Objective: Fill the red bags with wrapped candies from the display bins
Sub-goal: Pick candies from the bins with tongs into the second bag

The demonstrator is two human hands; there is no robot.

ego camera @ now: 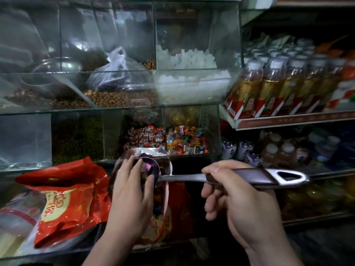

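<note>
Red bag (149, 151), foil mouth up, sits just below the candy bins (184, 140). Left hand (130, 191) grips its rim, holding it open. Right hand (238, 200) is wrapped round a ladle (192, 177), whose bowl is in the mouth. A spare bag (67, 202) lies to the left.

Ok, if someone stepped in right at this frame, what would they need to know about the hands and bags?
The left grip holds the open red bag by its rim, below the candy bins.
The right grip holds the ladle, bowl at the bag's mouth.
Done: colourful candies show inside; how full, cannot tell.
A second red bag lies on the ledge to the left, contents hidden.
Left: likely tip this scoop in, add more, then check the second bag.
</note>
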